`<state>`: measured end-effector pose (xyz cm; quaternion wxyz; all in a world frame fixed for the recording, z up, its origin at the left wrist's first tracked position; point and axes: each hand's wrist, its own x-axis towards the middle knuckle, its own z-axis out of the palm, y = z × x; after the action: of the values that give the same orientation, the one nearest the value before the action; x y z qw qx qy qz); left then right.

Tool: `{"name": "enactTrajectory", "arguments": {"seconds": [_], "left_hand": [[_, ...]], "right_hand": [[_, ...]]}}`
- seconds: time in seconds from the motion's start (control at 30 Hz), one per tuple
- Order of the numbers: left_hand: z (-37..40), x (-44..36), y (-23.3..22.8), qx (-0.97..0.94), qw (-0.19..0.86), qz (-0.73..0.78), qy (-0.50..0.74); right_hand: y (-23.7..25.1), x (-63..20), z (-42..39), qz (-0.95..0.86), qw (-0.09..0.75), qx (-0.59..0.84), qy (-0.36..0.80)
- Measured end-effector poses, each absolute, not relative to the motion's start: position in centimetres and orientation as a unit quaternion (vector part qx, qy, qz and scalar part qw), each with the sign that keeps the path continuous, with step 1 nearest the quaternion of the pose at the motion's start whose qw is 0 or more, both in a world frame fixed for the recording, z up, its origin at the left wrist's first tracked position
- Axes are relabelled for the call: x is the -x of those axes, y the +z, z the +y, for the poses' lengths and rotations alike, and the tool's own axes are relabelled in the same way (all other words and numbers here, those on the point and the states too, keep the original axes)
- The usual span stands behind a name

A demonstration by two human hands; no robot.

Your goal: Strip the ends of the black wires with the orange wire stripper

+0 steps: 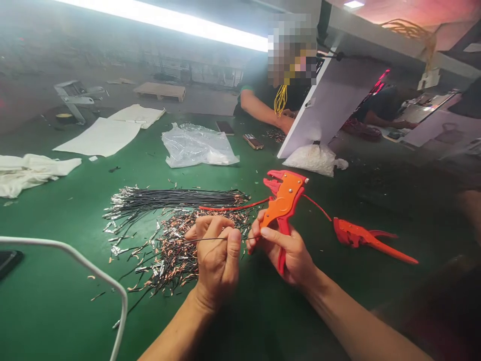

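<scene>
left hand (pixel 220 253) closed, thumb and forefinger pinching a thin black wire (pixel 247 238); right hand (pixel 291 250) curled round the handles of an orange-and-red wire stripper (pixel 282 200), its fingertips near the wire's right end. whether those fingers also grip the wire cannot be told. wire lies roughly level between the two hands, above the green table (pixel 67 301) and in front of a heap of short wire pieces (pixel 176 250). likely faults, as judged: a loose pinch could let the wire slip or twist; a squeeze with the wire badly seated could nick strands or leave insulation on; a dropped wire could be lost in the heap, which looks much like it. appearance: wire dark, slim, nearly straight, its right tip hidden at the fingers. stripper upright with a slight tilt, head uppermost, jaws facing left and parted, well above the wire.
</scene>
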<state>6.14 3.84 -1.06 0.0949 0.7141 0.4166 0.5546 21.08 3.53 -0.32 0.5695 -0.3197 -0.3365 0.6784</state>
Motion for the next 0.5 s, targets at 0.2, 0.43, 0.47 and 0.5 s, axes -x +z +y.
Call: {"name": "enactTrajectory", "arguments": {"seconds": [0.2, 0.43, 0.47, 0.5], "left_hand": [[4.32, -6.04, -0.91, -0.715, 0.112, 0.413, 0.553], [4.42, -6.55, -1.21, -0.757, 0.152, 0.404, 0.491], [4.39, -6.72, -1.32, -0.761, 0.147, 0.409, 0.482], [4.38, -6.88, -1.43, -0.759, 0.143, 0.42, 0.477]], "right_hand": [[-0.28, -20.51, 3.15, -0.399, 0.533, 0.339, 0.665], [-0.32, -20.52, 3.28, -0.33, 0.552, 0.345, 0.684], [-0.29, -20.66, 3.39, -0.313, 0.558, 0.35, 0.684], [-0.25, -20.79, 3.5, -0.299, 0.563, 0.354, 0.685]]}}
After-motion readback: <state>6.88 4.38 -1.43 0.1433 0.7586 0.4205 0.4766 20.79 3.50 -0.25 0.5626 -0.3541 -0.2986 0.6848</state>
